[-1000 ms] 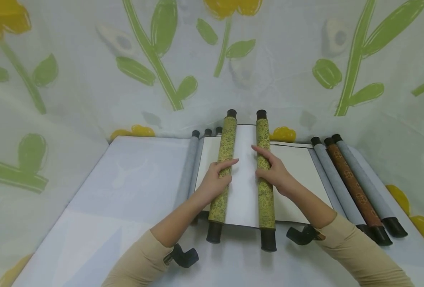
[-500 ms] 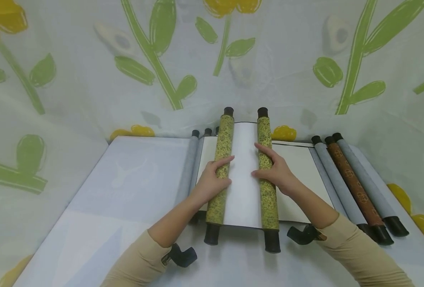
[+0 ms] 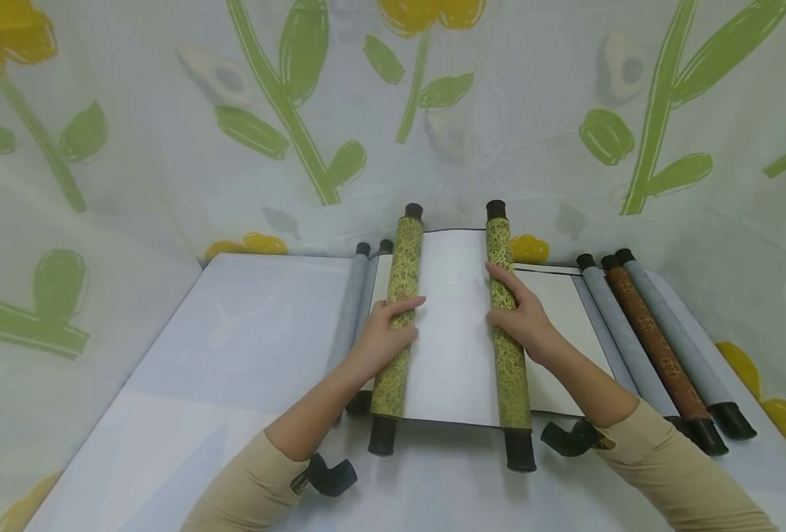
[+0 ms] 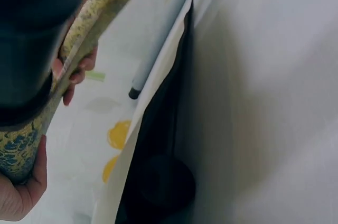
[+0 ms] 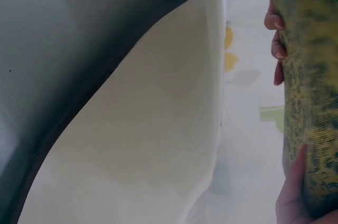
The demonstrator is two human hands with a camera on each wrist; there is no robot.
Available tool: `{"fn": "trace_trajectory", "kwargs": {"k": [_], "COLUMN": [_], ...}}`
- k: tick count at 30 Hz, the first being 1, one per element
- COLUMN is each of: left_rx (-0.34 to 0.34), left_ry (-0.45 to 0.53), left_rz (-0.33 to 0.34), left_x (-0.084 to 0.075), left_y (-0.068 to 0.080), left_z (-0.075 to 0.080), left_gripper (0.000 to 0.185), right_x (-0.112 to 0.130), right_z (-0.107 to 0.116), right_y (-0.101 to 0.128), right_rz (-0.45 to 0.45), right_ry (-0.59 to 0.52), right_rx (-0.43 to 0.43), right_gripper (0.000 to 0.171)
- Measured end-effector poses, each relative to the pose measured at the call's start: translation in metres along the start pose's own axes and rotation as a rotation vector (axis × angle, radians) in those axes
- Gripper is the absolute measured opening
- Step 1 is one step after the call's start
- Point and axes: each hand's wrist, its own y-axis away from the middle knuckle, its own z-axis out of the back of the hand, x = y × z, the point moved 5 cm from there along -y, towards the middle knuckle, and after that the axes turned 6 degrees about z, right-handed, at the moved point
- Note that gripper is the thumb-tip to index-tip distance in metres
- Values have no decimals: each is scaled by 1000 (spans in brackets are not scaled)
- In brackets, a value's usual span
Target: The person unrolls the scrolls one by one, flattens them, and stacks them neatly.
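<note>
A scroll with two yellow-green patterned rollers and black end knobs is held partly unrolled in the head view. My left hand (image 3: pixel 383 336) grips the left roller (image 3: pixel 389 384), thumb and forefinger on its inner side. The right roller (image 3: pixel 514 384) is held by my right hand (image 3: pixel 524 318) in a similar grip. Blank white paper (image 3: pixel 453 347) stretches between the rollers. From close by, the right wrist view shows a patterned roller (image 5: pixel 311 108). Near the camera in the left wrist view are a black knob (image 4: pixel 37 39) and a patterned roller (image 4: pixel 21 147).
Beneath the held scroll, another opened scroll with cream paper (image 3: pixel 562 347) lies on the white table (image 3: pixel 187 355), partly covered. A grey roll (image 3: pixel 349 303) lies at its left side. At right lie grey rolls and a brown roll (image 3: pixel 655 351). A flowered curtain hangs behind.
My hands have moved apart, the left one leftward and the right one rightward. The rollers went with them, and a wider strip of white paper shows between them.
</note>
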Motion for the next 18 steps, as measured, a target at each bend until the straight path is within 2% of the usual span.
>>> {"fn": "trace_trajectory", "kwargs": {"k": [10,14,18], "left_rx": [-6,1,12], "left_ry": [18,11,-3], "left_rz": [42,35,6], "left_x": [4,5,7], "left_y": [-1,1,2], "left_z": [6,10,13], "left_gripper": [53,53,49], "right_x": [1,0,-3], "right_z": [2,2,6], "right_y": [4,5,6], "right_rz": [-7,0,-11], "right_ry": [21,8,20], "right_rx": [9,32,47], "right_gripper": [98,94,82]}}
